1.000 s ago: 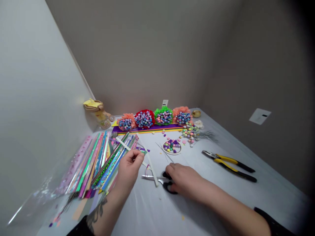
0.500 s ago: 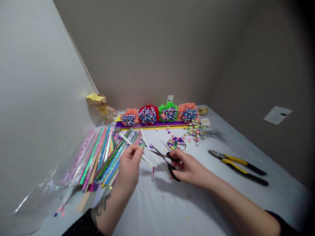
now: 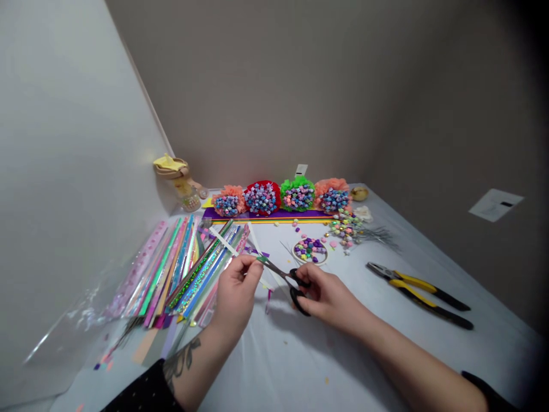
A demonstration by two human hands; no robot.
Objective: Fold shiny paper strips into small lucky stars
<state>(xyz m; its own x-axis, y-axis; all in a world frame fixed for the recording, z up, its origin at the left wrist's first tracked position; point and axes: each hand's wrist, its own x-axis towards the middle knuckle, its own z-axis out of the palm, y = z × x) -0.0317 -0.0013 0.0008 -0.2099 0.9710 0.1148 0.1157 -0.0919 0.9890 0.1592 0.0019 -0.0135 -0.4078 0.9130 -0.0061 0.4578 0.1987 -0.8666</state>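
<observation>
Our left hand is nearly closed, thumb and index finger pinching a small green piece; the other fingers curl in, and we can't tell if they hold anything. Our right hand is partly curled, fingers and thumb on the black handles of the scissors, which sit between both hands, blades pointing at the left one. Blade tips are right at the green piece; can't tell if they touch it, or how wide the blades are open. Under and between the hands, a small purple curl lies on the white cloth. Left of the left hand, a spread of colored strips, some glittery, with clear plastic farther left. Just beyond that hand, a white strip lies across the glittery ones. Right of the right hand, pliers with yellow and black handles, lying apart from it. Beyond the right hand, a round dish of small folded pieces, mostly purple and pink; past it to the right, loose pastel pieces beside thin wires. Farther ahead of both hands, purple sheets with four ruffled bundles in a row behind: orange, red, green, orange. Far off, ahead-left of the left hand, a patterned jar.
</observation>
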